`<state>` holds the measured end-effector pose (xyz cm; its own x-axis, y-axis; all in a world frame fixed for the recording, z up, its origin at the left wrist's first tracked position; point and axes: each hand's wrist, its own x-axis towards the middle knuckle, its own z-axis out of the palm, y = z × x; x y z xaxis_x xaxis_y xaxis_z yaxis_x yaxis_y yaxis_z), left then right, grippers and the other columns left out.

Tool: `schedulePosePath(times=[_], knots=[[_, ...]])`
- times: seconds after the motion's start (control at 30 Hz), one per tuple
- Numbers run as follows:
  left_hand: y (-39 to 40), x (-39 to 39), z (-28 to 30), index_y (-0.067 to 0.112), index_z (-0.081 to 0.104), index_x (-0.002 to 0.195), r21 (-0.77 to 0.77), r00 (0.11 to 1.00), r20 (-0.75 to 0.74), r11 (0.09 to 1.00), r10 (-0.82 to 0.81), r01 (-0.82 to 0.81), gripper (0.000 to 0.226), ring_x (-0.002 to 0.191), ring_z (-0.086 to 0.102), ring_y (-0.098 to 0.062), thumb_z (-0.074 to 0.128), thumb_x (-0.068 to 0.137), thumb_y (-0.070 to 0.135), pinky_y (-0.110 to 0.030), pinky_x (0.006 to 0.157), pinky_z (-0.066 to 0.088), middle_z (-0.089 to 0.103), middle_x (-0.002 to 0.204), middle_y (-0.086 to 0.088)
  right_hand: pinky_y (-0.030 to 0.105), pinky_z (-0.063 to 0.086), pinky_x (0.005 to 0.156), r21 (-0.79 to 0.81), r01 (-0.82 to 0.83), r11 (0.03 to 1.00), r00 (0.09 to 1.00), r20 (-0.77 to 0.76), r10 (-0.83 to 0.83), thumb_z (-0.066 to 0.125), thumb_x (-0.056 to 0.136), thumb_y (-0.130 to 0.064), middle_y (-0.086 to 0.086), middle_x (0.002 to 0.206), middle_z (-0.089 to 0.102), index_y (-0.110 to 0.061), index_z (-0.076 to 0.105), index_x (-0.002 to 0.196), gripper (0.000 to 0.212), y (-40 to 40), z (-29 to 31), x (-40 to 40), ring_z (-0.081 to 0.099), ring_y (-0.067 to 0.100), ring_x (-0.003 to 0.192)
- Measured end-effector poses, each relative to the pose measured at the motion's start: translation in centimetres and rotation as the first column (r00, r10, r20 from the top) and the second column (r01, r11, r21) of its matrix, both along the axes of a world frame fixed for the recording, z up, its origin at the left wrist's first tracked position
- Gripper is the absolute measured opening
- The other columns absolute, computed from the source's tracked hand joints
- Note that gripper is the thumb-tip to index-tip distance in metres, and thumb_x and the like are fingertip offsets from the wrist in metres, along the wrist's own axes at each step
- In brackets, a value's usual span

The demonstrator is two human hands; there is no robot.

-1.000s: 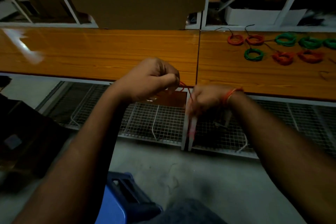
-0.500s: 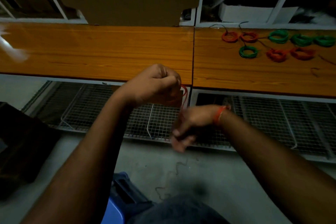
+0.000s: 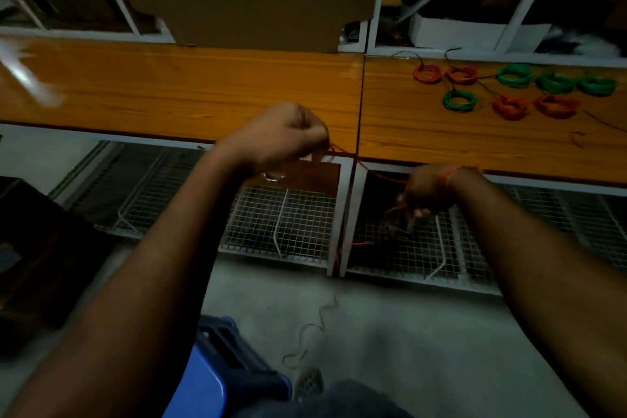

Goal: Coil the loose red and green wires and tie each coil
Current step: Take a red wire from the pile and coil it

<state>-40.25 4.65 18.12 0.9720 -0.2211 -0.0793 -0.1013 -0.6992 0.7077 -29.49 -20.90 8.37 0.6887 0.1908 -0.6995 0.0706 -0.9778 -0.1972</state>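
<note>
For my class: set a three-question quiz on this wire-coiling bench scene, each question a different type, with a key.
1. True or false: the left hand grips a red wire.
2. How many green coils lie on the table? A) two B) four C) six
3. Fill in: the right hand is held in front of the wire ____ under the table.

Key: 1 true. 2 B: one at, one at, one at, one at. 3 shelf.
</note>
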Motion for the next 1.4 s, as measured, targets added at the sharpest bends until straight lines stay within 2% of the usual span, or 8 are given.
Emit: schedulePosePath(times=[0.17,0.27,0.33,0.47,0.63,0.77,0.87,1.4], knots=[[-3.7,-2.7,0.5,0.016,0.060,0.075,-0.205,0.986,0.108,0.974,0.124,-0.099,0.034,0.051,0.040,-0.008,0.046,0.105,0.023,-0.019,0.047,0.033,0.049,0.061,0.005,0.030,0.056,0.070,0.769,-0.064,0.636,0.864,0.362,-0.351,0.054,0.103,-0.023,0.005,0.088,0.071,-0.005,0.069,0.100,0.023,3.3,2.5,-1.2,0.068,0.015,0.078],[-4.6,-4.3,1.3,0.016,0.061,0.075,-0.287,0.973,0.144,0.949,0.180,-0.133,0.034,0.053,0.039,-0.012,0.046,0.105,0.024,-0.023,0.048,0.032,0.048,0.065,-0.003,0.038,0.058,0.075,0.326,-0.383,0.864,0.917,0.019,0.399,0.062,0.095,-0.021,0.002,0.090,0.075,0.003,0.072,0.105,0.028,0.0,2.3,-1.8,0.066,0.014,0.077],[-5.3,-4.9,1.8,0.016,0.063,0.076,-0.201,0.983,0.128,0.974,0.134,-0.106,0.034,0.051,0.041,-0.009,0.048,0.105,0.024,-0.023,0.048,0.033,0.050,0.061,0.003,0.043,0.059,0.086,-0.119,-0.250,0.961,0.942,0.201,0.270,0.071,0.088,-0.027,0.002,0.104,0.074,-0.013,0.075,0.101,0.020,-3.7,1.4,-0.1,0.069,0.019,0.089],[-9.0,-3.2,2.2,0.016,0.062,0.079,-0.202,0.983,0.123,0.973,0.136,-0.109,0.033,0.049,0.043,-0.002,0.047,0.106,0.027,-0.015,0.046,0.035,0.053,0.061,0.009,0.028,0.046,0.067,0.472,0.034,0.881,0.591,0.701,-0.398,0.057,0.101,-0.017,0.008,0.099,0.067,-0.011,0.068,0.102,0.013,-1.5,2.0,-1.0,0.065,0.022,0.089],[-7.8,-2.4,4.1,0.013,0.067,0.089,-0.158,0.954,0.204,0.969,0.221,-0.191,0.032,0.057,0.047,-0.005,0.049,0.104,0.034,-0.017,0.050,0.038,0.060,0.077,0.000,0.035,0.056,0.072,0.145,-0.232,0.962,0.973,0.036,0.229,0.061,0.098,-0.018,0.005,0.083,0.074,-0.006,0.077,0.097,0.020,-4.8,3.0,-2.2,0.066,0.019,0.078],[-6.6,-2.6,1.5,0.015,0.066,0.086,-0.073,0.963,0.135,0.971,0.234,-0.226,0.031,0.058,0.047,-0.008,0.048,0.105,0.033,-0.021,0.051,0.038,0.059,0.074,0.000,0.031,0.045,0.069,0.293,0.108,0.950,0.558,0.773,-0.301,0.059,0.100,-0.016,0.010,0.093,0.068,-0.007,0.073,0.101,0.017,-5.2,2.0,1.0,0.063,0.027,0.087],[-5.1,-2.1,0.3,0.016,0.063,0.081,-0.162,0.934,0.122,0.935,0.337,-0.316,0.031,0.049,0.042,-0.005,0.048,0.105,0.029,-0.019,0.046,0.034,0.052,0.066,0.002,0.032,0.052,0.080,0.500,-0.229,0.835,0.878,0.477,-0.045,0.058,0.102,-0.030,-0.003,0.098,0.071,-0.021,0.073,0.102,0.017,-2.1,1.6,0.3,0.065,0.014,0.094],[-1.8,0.2,-3.9,0.010,0.056,0.110,-0.929,0.839,-0.309,0.046,0.449,-0.367,0.024,0.050,0.028,-0.006,0.035,0.109,0.020,-0.020,0.045,0.021,0.038,0.061,0.009,0.031,0.048,0.080,0.493,-0.287,0.821,0.957,0.179,0.227,0.046,0.107,-0.032,0.000,0.096,0.066,-0.018,0.070,0.114,0.028,-1.9,-3.4,-5.4,0.060,0.013,0.087]])
